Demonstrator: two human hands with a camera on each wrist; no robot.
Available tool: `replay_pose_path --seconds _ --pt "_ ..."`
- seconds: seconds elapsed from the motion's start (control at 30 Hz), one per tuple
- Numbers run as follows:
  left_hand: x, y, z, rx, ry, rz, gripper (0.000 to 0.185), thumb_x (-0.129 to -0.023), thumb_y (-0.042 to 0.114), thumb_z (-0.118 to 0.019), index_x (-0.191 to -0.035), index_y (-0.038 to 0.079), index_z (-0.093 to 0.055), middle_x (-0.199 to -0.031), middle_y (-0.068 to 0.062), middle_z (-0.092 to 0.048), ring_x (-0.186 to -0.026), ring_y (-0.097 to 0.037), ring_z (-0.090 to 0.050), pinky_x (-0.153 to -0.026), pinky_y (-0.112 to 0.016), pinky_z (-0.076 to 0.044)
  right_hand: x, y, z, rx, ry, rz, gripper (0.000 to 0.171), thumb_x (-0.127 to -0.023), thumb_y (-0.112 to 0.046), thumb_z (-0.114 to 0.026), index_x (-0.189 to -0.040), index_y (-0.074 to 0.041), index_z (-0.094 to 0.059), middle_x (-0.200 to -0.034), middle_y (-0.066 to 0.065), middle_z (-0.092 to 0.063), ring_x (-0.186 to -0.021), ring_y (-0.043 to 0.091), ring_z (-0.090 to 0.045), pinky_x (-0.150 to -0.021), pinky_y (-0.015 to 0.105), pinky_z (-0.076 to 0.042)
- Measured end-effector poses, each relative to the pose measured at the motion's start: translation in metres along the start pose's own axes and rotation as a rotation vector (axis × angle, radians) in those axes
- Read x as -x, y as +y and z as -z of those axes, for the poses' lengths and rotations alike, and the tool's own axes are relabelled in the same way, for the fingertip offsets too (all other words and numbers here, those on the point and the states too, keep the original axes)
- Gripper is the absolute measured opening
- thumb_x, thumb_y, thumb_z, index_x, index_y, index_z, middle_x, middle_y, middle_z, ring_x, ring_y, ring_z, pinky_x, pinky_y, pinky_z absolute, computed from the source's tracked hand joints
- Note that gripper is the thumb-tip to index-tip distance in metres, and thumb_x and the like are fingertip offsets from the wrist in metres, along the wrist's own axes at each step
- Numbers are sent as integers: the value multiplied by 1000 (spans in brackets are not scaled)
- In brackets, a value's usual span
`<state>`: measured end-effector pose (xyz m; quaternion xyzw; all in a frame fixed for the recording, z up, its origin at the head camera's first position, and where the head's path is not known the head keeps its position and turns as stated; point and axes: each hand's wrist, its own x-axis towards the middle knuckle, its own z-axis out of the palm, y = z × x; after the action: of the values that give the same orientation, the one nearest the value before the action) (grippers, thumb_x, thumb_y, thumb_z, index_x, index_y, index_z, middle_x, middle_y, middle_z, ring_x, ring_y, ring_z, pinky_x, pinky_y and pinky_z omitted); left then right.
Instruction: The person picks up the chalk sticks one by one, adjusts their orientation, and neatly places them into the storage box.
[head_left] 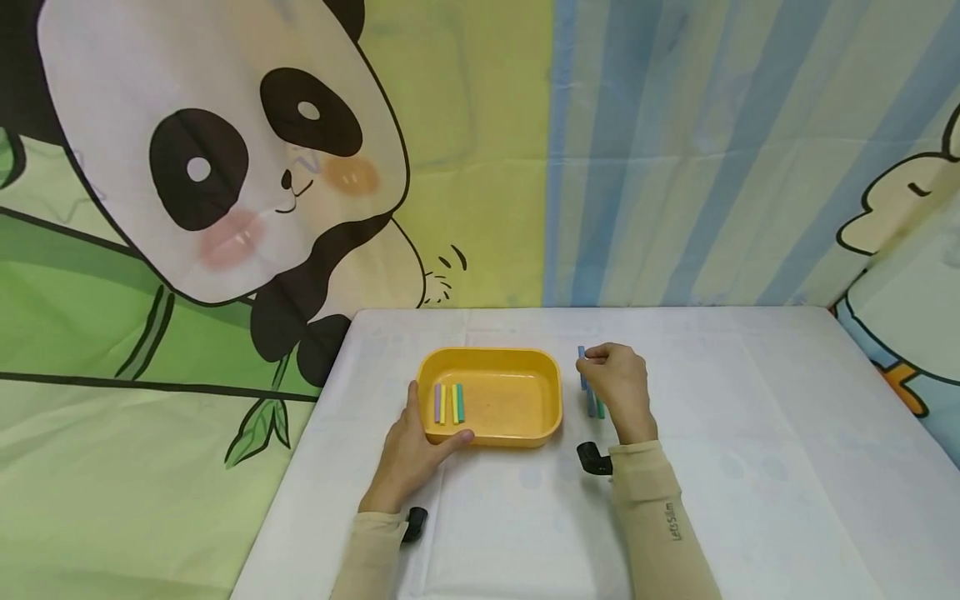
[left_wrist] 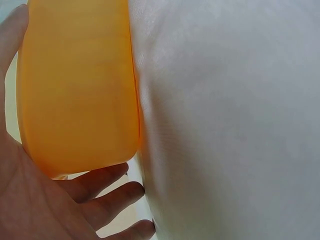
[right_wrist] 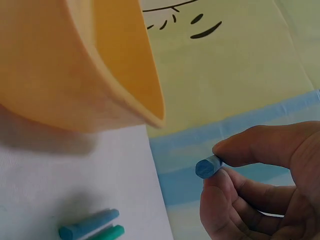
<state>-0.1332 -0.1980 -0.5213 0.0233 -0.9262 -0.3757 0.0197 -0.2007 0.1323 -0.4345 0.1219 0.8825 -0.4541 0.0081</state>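
A yellow tray [head_left: 551,392] sits mid-tabletop [head_left: 750,467], which is covered in a white cloth. The left hand [head_left: 411,454] rests against the tray's near left corner, thumb up along the left wall and fingers spread under the front edge; the left wrist view shows those fingers relaxed and nearly straight against the tray's underside, cupping rather than clamping. Inside the tray, at its left end, four chalk sticks [head_left: 448,403] lie side by side, running front to back: purple, yellow, green and blue-green. Just right of the tray, the right hand [head_left: 618,385] is raised a little off the cloth and pinches a blue chalk stick [right_wrist: 208,167] between thumb and forefinger, the other fingers curled beneath; only the stick's round end shows in the right wrist view, and its upper end peeks past the fingers from the head camera. Under that hand two more sticks lie on the cloth, a blue one [right_wrist: 88,225] and a green one [right_wrist: 107,234], close together and parallel, partly hidden by the hand from above. The tray's right wall stands between the held stick and the four already inside. Black wrist straps [head_left: 594,458] show at both cuffs. A panda-print backdrop [head_left: 225,167] hangs behind the tabletop.
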Motion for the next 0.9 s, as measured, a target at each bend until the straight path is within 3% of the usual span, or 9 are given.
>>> replay_pose_path --seconds 0.37,0.57,0.9 --pt "0 2 1 2 2 -10 139 -64 87 -69 -163 27 9 -161 -17 -31 -144 -35 -36 -115 -55 -32 1 -13 -15 -4 -25 -7 31 -93 -23 -65 -118 -6 -70 -107 11 -71 -92 27 -65 -79 39 -57" --pt "0 1 0 0 1 -6 141 -64 87 -70 -164 21 5 -160 -18 -32 -143 -35 -37 -115 -55 -32 2 -20 -28 2 -35 25 29 -93 -24 -68 -115 -6 -72 -103 10 -71 -89 25 -67 -77 36 -58" --pt "0 -2 -2 5 5 3 140 -64 88 -69 -163 26 8 -161 -17 -31 -144 -34 -36 -115 -54 -32 9 -34 -53 -45 -74 104 23 -91 -19 -71 -109 -4 -73 -98 8 -72 -83 22 -68 -72 34 -58"
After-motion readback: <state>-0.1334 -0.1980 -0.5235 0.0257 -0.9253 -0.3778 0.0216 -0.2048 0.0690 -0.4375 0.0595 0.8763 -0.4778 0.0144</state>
